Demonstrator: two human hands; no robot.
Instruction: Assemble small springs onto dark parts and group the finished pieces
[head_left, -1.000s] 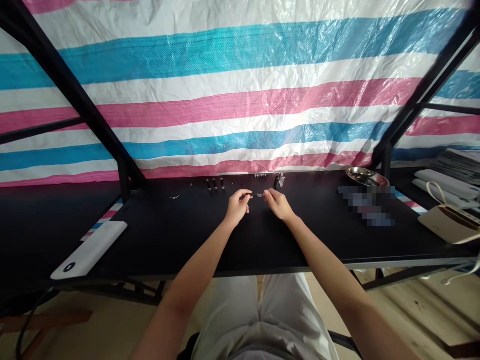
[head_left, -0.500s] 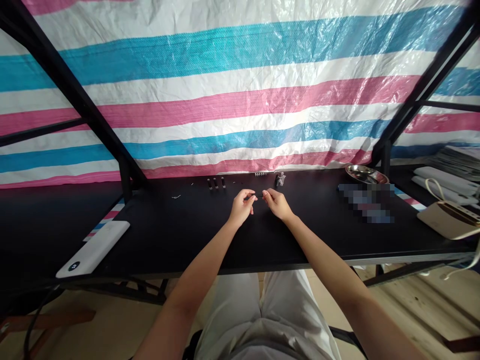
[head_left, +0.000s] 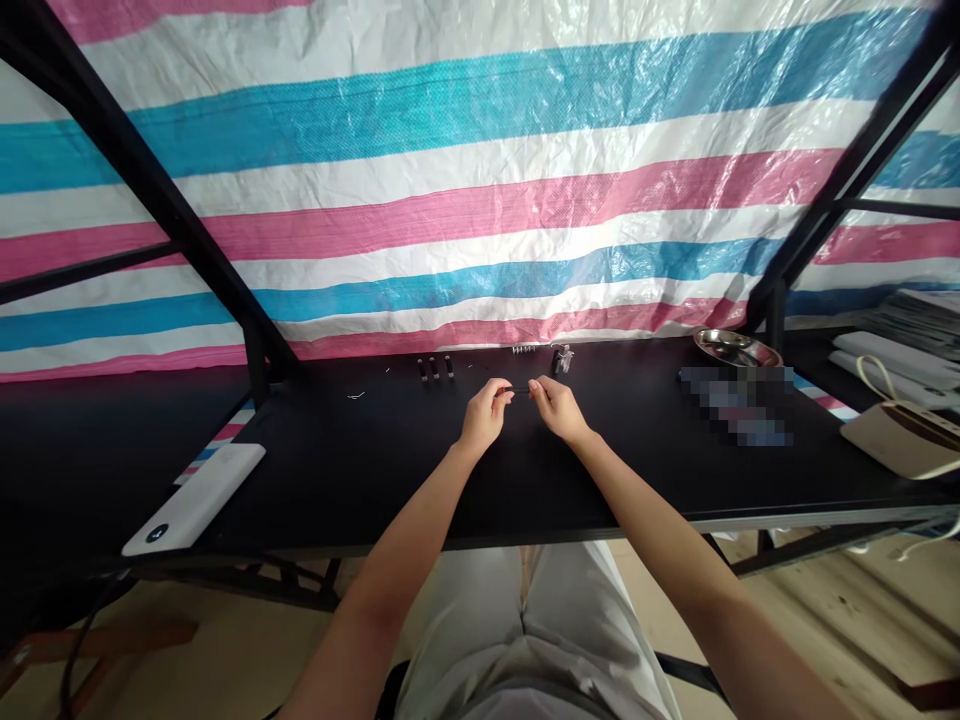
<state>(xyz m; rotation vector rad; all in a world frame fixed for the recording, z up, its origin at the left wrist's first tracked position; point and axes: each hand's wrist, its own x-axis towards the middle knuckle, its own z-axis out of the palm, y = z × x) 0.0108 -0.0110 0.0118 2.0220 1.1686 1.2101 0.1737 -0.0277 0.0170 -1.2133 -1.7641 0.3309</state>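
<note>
A thin dark stick-like piece (head_left: 519, 389) spans the gap between my two hands above the black table. The fingertips of my left hand (head_left: 484, 413) pinch its left end. My right hand (head_left: 557, 408) is closed on its right end. What kind of piece it is, I cannot make out. Several short black cylinders with pale ends (head_left: 435, 369) stand in a row beyond my left hand. Just past my right hand are a small clump of clear and metallic bits (head_left: 562, 359) and a row of tiny silvery parts (head_left: 523, 349).
A white power bank (head_left: 195, 498) lies at the table's left. To the right are a shiny metal dish (head_left: 736, 349), a blurred-out patch, and a cream-coloured box with a cord (head_left: 900, 440). Thin white scraps (head_left: 356, 396) lie left of centre. Striped sheeting hangs behind.
My hands have drawn slightly apart, and more of the dark piece shows between them. The whole view has shifted a little.
</note>
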